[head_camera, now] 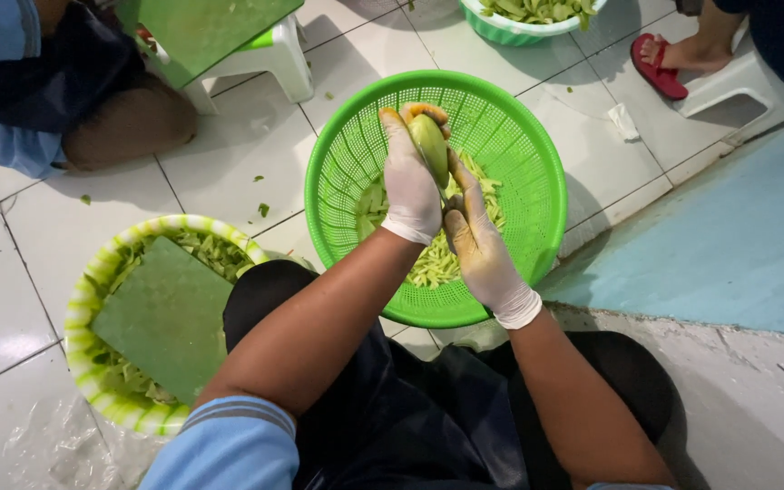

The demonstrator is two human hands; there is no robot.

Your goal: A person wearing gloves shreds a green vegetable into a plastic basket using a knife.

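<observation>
My left hand (410, 181), in a white glove, grips a green mango (430, 143) upright over a green perforated basket (524, 154). My right hand (483, 249), also gloved, presses against the fruit's lower side; whether it holds a blade is hidden. Pale green shreds (437, 263) lie in the basket's bottom beneath both hands.
A striped green-and-white bowl (93, 272) at my left knee holds peels and a green cutting board (170, 313). Another person sits at the far left beside a white stool (269, 59). A second bowl of green pieces (519, 14) stands at the top. A foot in a red sandal (660, 68) is top right.
</observation>
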